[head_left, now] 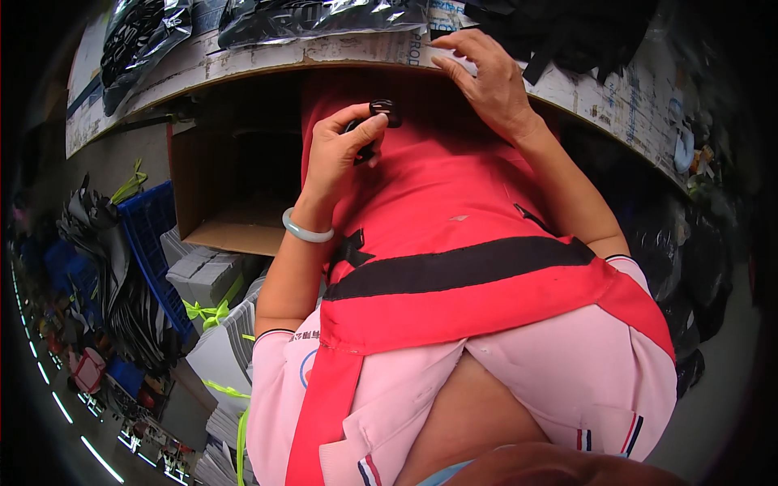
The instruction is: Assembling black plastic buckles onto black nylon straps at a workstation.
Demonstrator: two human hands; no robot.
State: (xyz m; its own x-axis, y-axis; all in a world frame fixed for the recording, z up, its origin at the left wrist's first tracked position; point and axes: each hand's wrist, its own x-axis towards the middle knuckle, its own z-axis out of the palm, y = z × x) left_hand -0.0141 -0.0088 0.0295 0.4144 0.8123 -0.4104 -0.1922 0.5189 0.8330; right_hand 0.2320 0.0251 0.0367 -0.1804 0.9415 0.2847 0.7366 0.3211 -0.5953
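My left hand [342, 150] is raised in front of the red apron [454, 182], its fingers closed around a small glossy black piece [386, 110]. A rounded, loop-like end sticks out past the thumb; the fingers hide the rest, so its kind does not show. At the near edge of the worktable [340, 50], my right hand [490, 85] is curved over the top. Its thumb and forefinger are apart, with a pale patch behind them and no clear object between.
Clear plastic bags of black pieces [320, 23] lie on the table, with black fabric straps [567, 36] at right. Below left are an open cardboard box [235, 231], a blue crate [154, 243], and grey stacks [207, 279] tied with green strips. Dark plastic bags [681, 275] stand at right.
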